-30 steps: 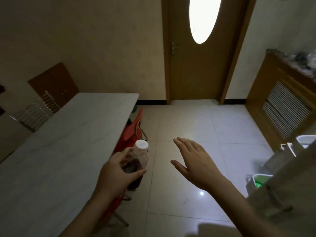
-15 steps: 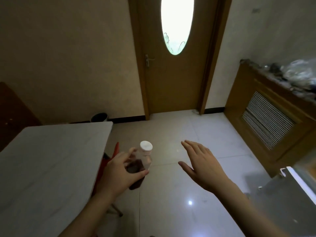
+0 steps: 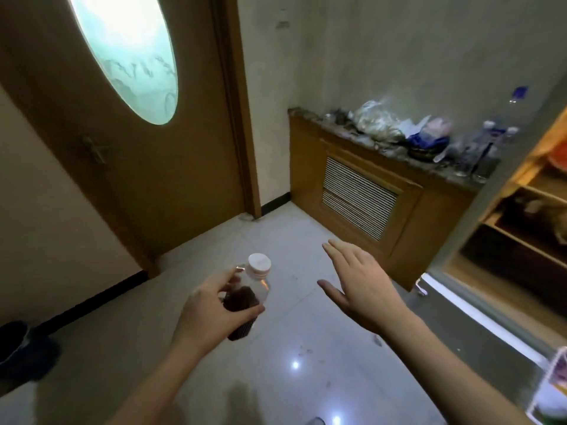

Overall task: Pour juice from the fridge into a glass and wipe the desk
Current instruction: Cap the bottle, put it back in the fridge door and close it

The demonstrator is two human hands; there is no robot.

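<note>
My left hand (image 3: 211,311) grips a small clear bottle (image 3: 248,294) with a white cap and dark juice in its lower part, held upright above the floor. My right hand (image 3: 357,286) hovers to the right of the bottle, palm down, fingers spread, holding nothing. The open fridge (image 3: 521,228) stands at the right edge, its lit shelves showing; its door (image 3: 478,314) hangs open at the lower right. No glass or desk is in view.
A wooden door (image 3: 159,167) with an oval window stands ahead on the left. A wooden radiator cabinet (image 3: 362,191) along the right wall carries bags and bottles. A dark bin (image 3: 18,348) sits at the lower left. Pale floor tiles (image 3: 294,357) lie below my hands.
The view has swung to the right: the white table has left the frame and the open fridge has come in at the right. Both hands keep their pose, bottle still held.
</note>
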